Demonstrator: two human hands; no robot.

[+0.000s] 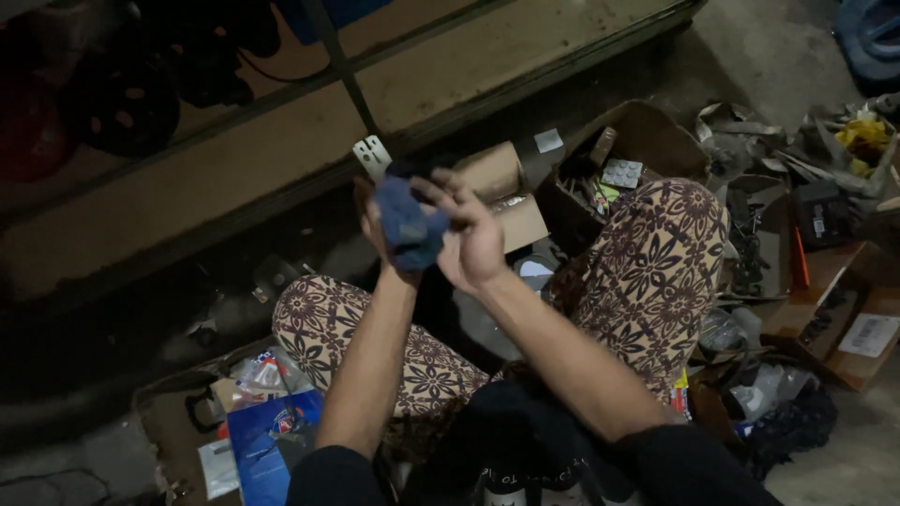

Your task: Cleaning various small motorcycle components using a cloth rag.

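While the left hand (380, 234) grips a blue cloth (410, 228), the right hand (473, 239) presses it with fingers spread; the wiping step seems underway and calls for a firm hold.

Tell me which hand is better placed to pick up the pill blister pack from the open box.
Right, probably. The right hand is nearer the blister pack and only rests against the blue cloth; the left hand sits behind the cloth, farther off.

This looks like a dim storeroom or garage workshop: a bare concrete floor (787, 47), a long low wooden shelf with a dark metal frame (281, 141) on the far side, and open brown cardboard boxes of small parts (647, 141) and crumpled packaging (750, 141) strewn to the right.
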